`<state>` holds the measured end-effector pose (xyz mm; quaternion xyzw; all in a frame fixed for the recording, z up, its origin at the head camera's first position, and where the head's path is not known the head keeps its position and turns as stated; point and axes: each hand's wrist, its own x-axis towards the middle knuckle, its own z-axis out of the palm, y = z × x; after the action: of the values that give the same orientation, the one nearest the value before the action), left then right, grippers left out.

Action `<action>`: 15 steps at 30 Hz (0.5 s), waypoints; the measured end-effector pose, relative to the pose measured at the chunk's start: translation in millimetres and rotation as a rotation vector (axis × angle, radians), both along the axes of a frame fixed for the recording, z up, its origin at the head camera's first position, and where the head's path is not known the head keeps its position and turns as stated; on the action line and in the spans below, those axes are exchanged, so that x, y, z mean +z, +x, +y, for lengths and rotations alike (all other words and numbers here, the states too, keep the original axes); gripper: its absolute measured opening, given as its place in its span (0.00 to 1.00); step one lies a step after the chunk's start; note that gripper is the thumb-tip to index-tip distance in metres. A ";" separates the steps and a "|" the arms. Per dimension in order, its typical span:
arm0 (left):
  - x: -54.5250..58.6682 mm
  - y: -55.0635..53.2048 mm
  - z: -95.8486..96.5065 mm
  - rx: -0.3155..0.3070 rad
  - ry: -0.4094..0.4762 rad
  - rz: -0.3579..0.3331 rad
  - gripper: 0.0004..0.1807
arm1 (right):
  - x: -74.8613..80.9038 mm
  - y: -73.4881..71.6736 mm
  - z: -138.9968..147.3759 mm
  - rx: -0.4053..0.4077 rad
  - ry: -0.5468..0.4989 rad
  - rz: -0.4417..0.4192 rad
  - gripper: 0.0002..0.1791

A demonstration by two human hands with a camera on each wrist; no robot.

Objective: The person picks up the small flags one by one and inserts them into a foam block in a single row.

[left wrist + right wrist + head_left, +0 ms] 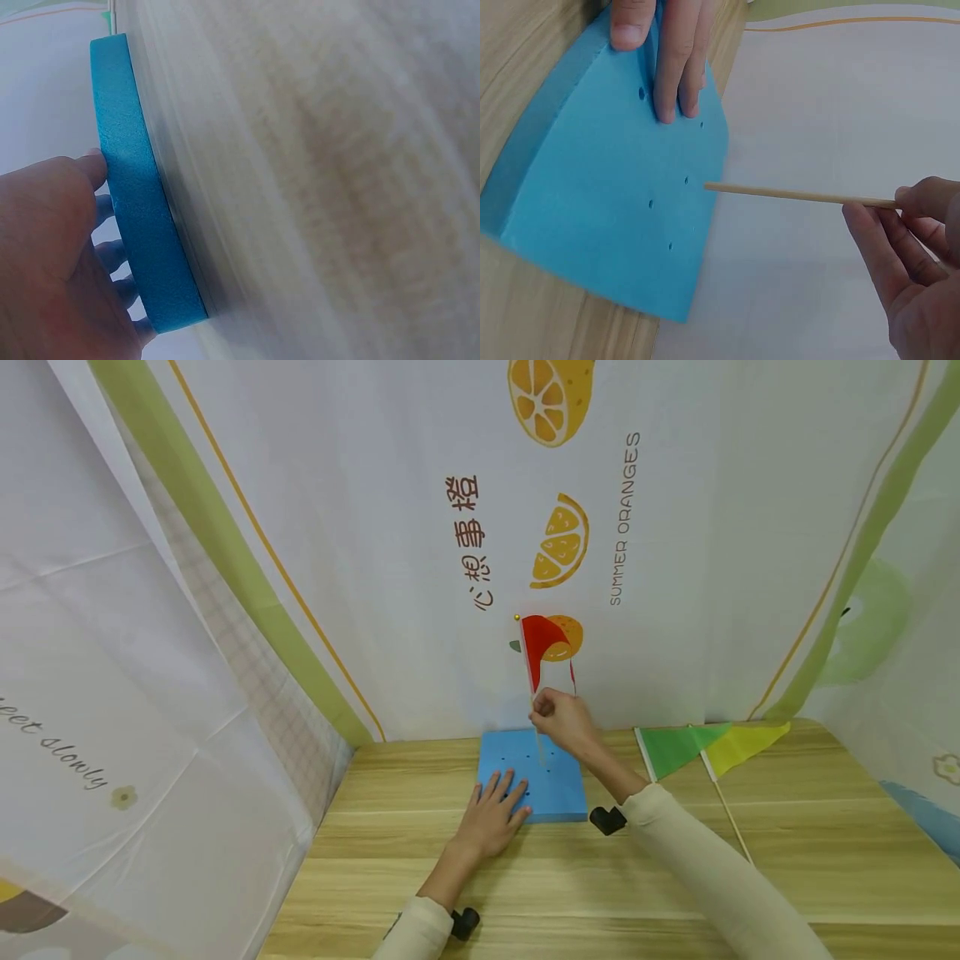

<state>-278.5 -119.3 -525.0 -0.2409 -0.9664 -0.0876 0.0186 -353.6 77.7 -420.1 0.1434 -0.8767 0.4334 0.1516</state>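
A thick blue foam board (558,795) with several small holes lies on the wooden table. My left hand (487,820) rests on its near left part, fingers straight and spread, as the left wrist view also shows along the board's edge. Above the board's right half, my right hand (564,720) pinches the thin wooden stick (795,195) of a small red-and-white flag (533,643) between thumb and fingertips. The flag stands nearly upright with a gold knob on top. In the right wrist view, the stick's bare lower end points toward the board, close to the holes.
To the right, a green flag (675,750) and a yellow flag (742,749) lie on the wooden table (405,802), partly overlapping. A white curtain (360,527) with orange prints hangs right behind the table's far edge. More printed cloth hangs at both sides.
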 end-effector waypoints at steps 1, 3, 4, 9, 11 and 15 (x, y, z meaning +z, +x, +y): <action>0.0 -0.1 0.0 -0.001 0.001 0.000 0.32 | 0.3 -0.8 -1.8 0.001 0.000 0.005 0.05; -0.1 0.0 0.1 -0.001 0.003 -0.003 0.32 | 0.7 -2.4 -5.7 0.005 -0.003 0.006 0.05; -0.2 -0.1 0.0 -0.001 0.000 -0.003 0.32 | 1.0 -3.2 -7.8 0.008 -0.008 0.002 0.05; -1.6 -0.8 -0.1 -0.001 -0.010 0.003 0.32 | 1.7 -6.8 -18.1 0.029 -0.020 -0.008 0.05; -2.4 -1.2 -0.1 0.001 -0.009 -0.001 0.32 | 1.4 -7.8 -21.7 0.040 -0.021 -0.004 0.05; -1.2 -0.9 0.1 0.006 0.001 -0.019 0.32 | 0.4 -10.2 -28.1 0.056 -0.025 0.007 0.05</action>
<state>-279.4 -119.2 -526.3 -0.2370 -0.9673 -0.0904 0.0099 -363.8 49.6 -419.7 0.1676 -0.8663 0.4480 0.1439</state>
